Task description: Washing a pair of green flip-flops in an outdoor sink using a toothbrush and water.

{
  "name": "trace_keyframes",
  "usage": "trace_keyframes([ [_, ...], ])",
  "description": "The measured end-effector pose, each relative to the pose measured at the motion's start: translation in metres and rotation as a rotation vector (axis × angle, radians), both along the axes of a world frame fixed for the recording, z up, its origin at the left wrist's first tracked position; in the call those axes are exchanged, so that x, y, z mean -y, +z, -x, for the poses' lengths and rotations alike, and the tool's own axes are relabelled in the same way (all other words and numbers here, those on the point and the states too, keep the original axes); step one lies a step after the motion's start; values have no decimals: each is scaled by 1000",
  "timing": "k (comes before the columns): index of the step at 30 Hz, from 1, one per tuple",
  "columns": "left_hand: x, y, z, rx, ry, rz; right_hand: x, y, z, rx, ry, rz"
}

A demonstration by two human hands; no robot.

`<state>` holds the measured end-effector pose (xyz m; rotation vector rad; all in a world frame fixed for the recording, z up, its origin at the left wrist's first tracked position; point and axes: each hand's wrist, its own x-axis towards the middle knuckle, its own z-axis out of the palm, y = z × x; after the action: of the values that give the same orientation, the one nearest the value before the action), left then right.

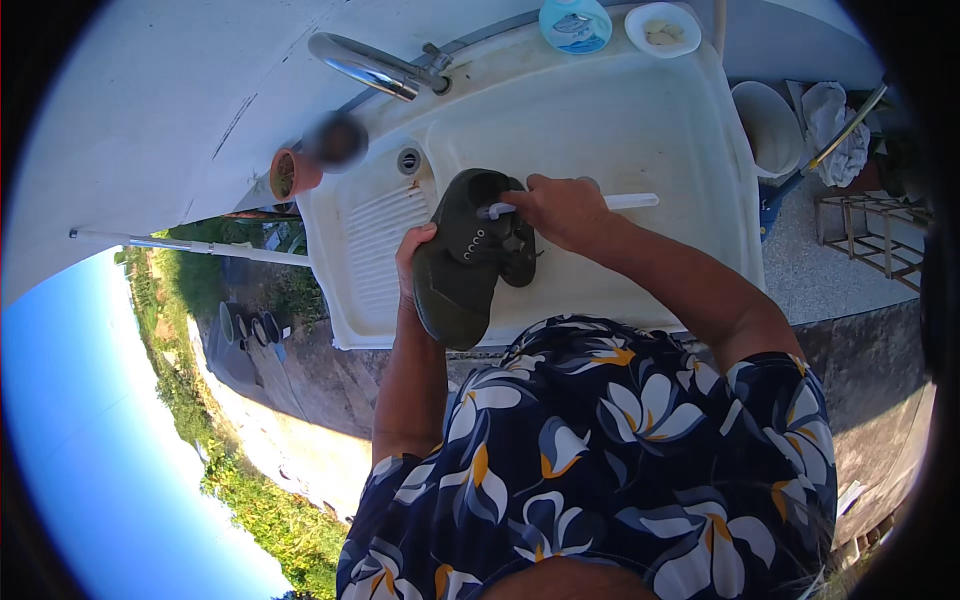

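Note:
A dark lace-up shoe (457,277) with a row of pale eyelets is held over the white sink (622,127). My left hand (412,255) grips it along its left side, most of the fingers hidden beneath. In my right hand (566,210) is a white-handled brush (631,201), its head end at the tongue and the shoe opening. Another dark shoe part or second shoe (519,255) shows just right of the held one; which of the two I cannot tell.
A chrome faucet (375,69) arches over the sink's back left, near the drain (409,160). On the back rim stand a blue detergent bottle (576,28) and a white dish (663,31). A terracotta pot (294,174) is at left; a white bucket (766,129) is at right.

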<state>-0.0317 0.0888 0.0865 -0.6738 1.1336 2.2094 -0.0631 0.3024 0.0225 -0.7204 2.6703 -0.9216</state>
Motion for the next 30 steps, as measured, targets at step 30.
trace_keyframes([
  [30,41,-45,2,-43,-4,-192,62,-11,20,327,87,-235],
])
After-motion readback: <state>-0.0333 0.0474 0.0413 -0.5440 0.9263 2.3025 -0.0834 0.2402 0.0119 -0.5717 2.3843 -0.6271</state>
